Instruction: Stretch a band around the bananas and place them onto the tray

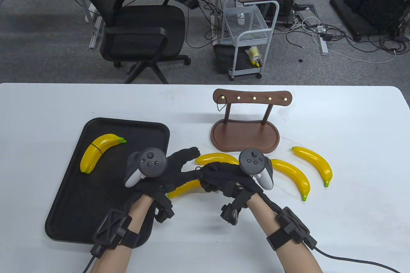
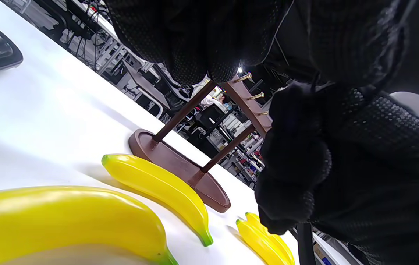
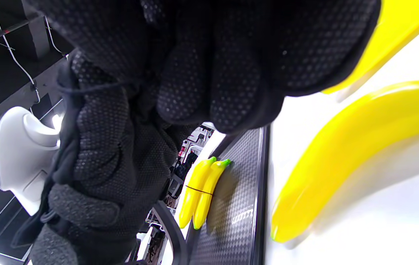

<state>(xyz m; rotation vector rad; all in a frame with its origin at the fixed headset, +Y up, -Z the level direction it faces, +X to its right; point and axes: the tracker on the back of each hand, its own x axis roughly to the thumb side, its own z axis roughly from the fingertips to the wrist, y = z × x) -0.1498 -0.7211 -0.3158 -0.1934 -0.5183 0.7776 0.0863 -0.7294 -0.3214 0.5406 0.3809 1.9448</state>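
Bananas (image 1: 100, 151) already bound as a pair by a thin dark band lie on the black tray (image 1: 72, 215), just beyond and to the outside of the left hand (image 1: 166, 170); the right wrist view shows the band crossing both fruits. That pair looks finished.

Four loose bananas remain on the table. One (image 1: 184, 188) lies under the two hands where they meet, another (image 1: 216, 158) just past the fingertips, and two more (image 1: 293, 177) (image 1: 315, 164) lie to the outside of the right hand (image 1: 224, 180), well apart from the tray.

Both hands are brought together above the loose fruit, fingers curled. A thin dark cord seems to run between the gloves in the wrist views, so I judge they are handling a band, but I cannot tell for sure what either hand holds.

So roughly a third is done: two more pairs are left to band and carry over.

A wooden peg rack (image 1: 248, 122) stands beyond the hands, one more band (image 1: 221, 103) hanging from its leftmost peg. Nothing lies between the hands and the tray.
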